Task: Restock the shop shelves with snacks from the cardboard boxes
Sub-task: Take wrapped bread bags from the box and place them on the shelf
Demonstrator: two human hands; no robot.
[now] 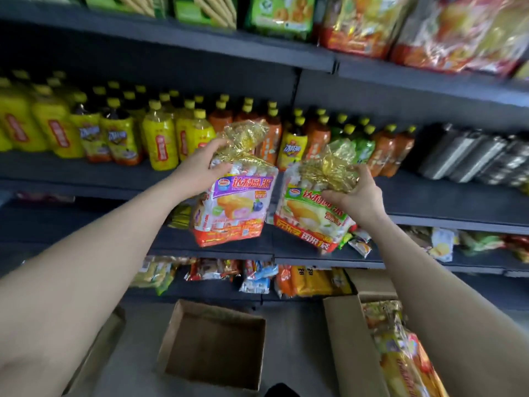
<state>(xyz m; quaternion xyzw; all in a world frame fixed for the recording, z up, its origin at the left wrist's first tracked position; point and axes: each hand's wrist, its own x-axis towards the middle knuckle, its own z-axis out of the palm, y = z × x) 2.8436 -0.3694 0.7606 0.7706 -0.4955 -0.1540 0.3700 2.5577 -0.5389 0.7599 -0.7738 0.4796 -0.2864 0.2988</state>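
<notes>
Aloft, gold-tied tops up: purple-label snack bag (233, 202), green-label snack bag (310, 216).

The one camera sits on the person's head, close to the shelves (443, 196), looking forward and down.

Soft, even light is spread across the scene, the recesses of the dark grey metal shelves (458, 199) being left dim. Small glints are caught on the crinkled gold foil tops of the purple-labelled clear plastic snack bag (233, 204) and the green-labelled clear plastic snack bag (309, 219). The shelf lines are bowed by the wide lens (most strongly at the upper right), where the glossy orange-and-red plastic snack packs (458, 32) are smeared by blur.
</notes>
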